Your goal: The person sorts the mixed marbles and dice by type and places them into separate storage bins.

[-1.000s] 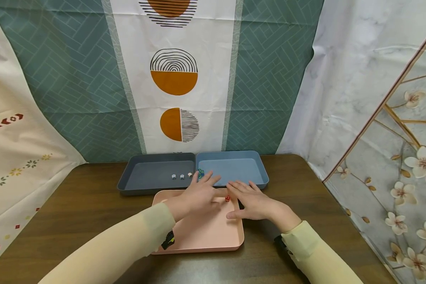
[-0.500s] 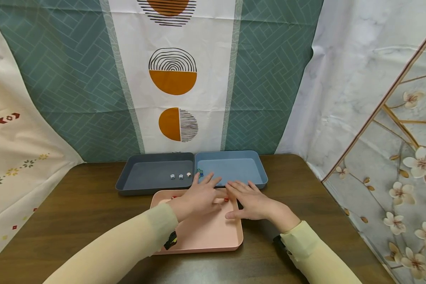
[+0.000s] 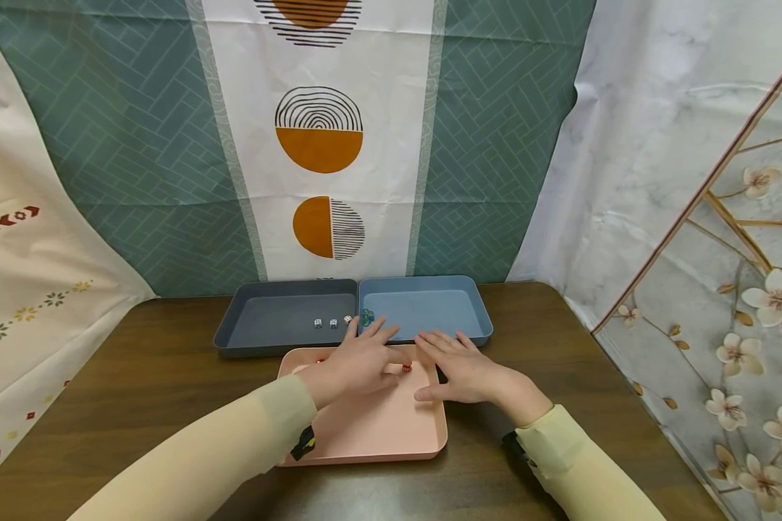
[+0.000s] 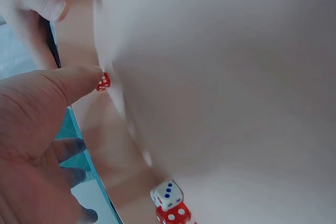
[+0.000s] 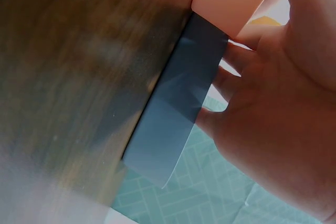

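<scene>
Red die [image 4: 104, 82] touching the straight-fingered left hand [image 3: 357, 364] could skid away if pushed unevenly, the right hand [image 3: 461, 370] likewise uncurled.

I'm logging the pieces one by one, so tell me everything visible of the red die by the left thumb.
The red die is a small cube with white pips, apparently plastic; the pip counts are unclear. It lies in the pink tray, near the far wall, toward the right. The left hand seems to touch it with its thumb tip, which partly covers it.
</scene>
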`<state>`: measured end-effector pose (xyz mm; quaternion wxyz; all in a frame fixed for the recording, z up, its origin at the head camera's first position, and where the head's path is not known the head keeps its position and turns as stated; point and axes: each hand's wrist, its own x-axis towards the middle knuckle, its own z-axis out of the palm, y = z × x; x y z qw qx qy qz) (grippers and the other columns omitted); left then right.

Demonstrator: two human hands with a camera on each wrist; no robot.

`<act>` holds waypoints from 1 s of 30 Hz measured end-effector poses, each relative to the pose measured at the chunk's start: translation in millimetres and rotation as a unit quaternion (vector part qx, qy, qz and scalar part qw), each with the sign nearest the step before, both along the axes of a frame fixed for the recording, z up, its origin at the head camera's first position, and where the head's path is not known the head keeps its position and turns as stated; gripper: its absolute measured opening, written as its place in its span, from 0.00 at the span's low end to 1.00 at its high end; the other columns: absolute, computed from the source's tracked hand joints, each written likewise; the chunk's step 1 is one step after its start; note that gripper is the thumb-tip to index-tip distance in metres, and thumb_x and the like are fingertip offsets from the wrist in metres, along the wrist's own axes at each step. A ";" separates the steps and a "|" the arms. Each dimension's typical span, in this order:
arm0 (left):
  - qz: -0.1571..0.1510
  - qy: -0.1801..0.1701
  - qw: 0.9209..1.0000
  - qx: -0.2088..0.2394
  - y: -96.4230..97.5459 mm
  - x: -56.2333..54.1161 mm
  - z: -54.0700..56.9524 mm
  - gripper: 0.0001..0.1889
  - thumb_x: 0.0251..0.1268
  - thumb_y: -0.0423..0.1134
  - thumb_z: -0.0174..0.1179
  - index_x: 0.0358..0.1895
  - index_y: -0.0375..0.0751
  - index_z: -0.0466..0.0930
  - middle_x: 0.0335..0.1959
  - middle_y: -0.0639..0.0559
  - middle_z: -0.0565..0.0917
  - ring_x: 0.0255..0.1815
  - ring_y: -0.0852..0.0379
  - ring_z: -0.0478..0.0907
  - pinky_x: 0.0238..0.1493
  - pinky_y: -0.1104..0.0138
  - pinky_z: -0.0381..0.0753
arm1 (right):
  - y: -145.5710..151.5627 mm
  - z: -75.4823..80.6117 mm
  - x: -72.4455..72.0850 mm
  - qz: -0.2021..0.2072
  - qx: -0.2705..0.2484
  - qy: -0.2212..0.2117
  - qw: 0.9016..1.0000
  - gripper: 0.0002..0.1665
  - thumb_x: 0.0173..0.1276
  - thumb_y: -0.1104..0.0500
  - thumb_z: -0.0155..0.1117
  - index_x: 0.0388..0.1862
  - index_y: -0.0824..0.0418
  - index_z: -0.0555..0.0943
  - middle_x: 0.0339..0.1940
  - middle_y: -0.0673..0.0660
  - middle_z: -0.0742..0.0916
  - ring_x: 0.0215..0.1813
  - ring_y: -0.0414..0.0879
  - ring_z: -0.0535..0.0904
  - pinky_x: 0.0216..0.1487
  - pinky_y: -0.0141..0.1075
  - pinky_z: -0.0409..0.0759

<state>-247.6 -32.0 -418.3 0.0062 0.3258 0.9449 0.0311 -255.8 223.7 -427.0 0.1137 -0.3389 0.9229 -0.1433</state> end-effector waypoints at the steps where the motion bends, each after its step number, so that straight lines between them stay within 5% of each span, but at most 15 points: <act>1: 0.002 0.001 1.000 0.000 -1.1 0.1 0.0 0.20 0.78 0.51 0.72 0.69 0.62 0.89 0.86 0.40 0.67 0.89 0.31 0.53 0.81 0.25 0.48 | 0.1 -0.1 -0.1 0.000 0.000 0.000 1.000 0.63 0.78 0.28 0.67 0.93 0.61 0.53 0.93 0.61 0.57 0.92 0.61 0.48 0.88 0.65 0.38; 18: 0.018 0.017 0.999 0.035 -4.5 -10.2 -8.1 0.08 0.70 0.44 0.79 0.48 0.58 0.91 0.83 0.42 0.72 0.88 0.33 0.57 0.81 0.25 0.46 | -0.2 -0.3 -0.9 0.001 0.000 0.000 1.000 0.63 0.78 0.28 0.67 0.93 0.62 0.53 0.93 0.62 0.57 0.92 0.61 0.48 0.88 0.65 0.39; 30: 0.012 0.029 0.999 0.034 -3.5 -13.0 -13.0 0.05 0.72 0.43 0.78 0.45 0.58 0.92 0.82 0.43 0.73 0.87 0.34 0.59 0.81 0.25 0.48 | 0.0 0.1 -0.4 0.001 0.001 0.004 1.000 0.62 0.78 0.29 0.67 0.93 0.62 0.54 0.93 0.62 0.58 0.92 0.60 0.49 0.88 0.65 0.39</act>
